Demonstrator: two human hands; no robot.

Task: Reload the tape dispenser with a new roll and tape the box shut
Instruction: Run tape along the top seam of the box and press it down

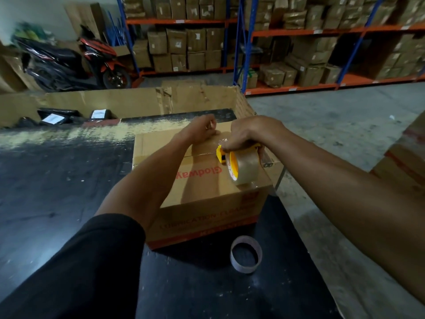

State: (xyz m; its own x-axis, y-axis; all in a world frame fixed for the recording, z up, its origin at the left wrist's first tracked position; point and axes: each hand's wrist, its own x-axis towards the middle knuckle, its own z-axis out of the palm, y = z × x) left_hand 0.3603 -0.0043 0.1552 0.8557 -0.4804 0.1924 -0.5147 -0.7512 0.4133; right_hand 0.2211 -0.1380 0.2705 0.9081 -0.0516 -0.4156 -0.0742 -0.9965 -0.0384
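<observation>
A brown cardboard box (202,187) with red print stands on a black table (57,180), its top flaps closed along a middle seam. My right hand (248,134) grips a yellow tape dispenser (222,155) loaded with a full roll of clear tape (245,169), held against the box top near the seam. My left hand (202,130) presses flat on the far part of the box top, fingers resting on a strip of tape. An empty cardboard tape core (246,253) lies on the table in front of the box.
A large open carton (138,100) with black parcels (55,117) stands behind the table. Blue and orange shelving (299,31) full of boxes fills the back. A scooter (101,58) is parked at the back left. Stacked cartons (404,162) stand on the right.
</observation>
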